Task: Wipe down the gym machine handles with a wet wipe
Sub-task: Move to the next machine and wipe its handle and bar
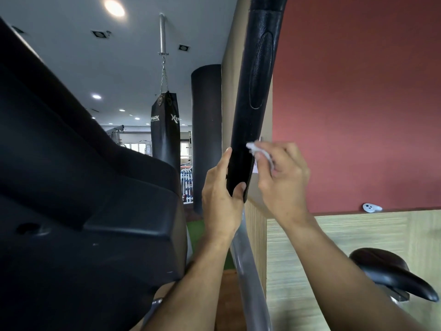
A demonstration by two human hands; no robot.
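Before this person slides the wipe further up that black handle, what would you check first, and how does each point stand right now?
1. Handle steadied: ok. The left hand grips the bottom end of the black handle.
2. Wipe in hand: ok. The right hand pinches the white wipe.
3. Wipe touching the handle: ok. Its tip meets the handle's right edge.
4. Wipe still damp: cannot tell.
5. Path upward free: ok. Nothing sits on the handle above the wipe.
6. Far side of the handle already wiped: cannot tell, it is hidden.

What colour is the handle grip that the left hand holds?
Black, with a leather-like grain; the handle grip shows in the head view.
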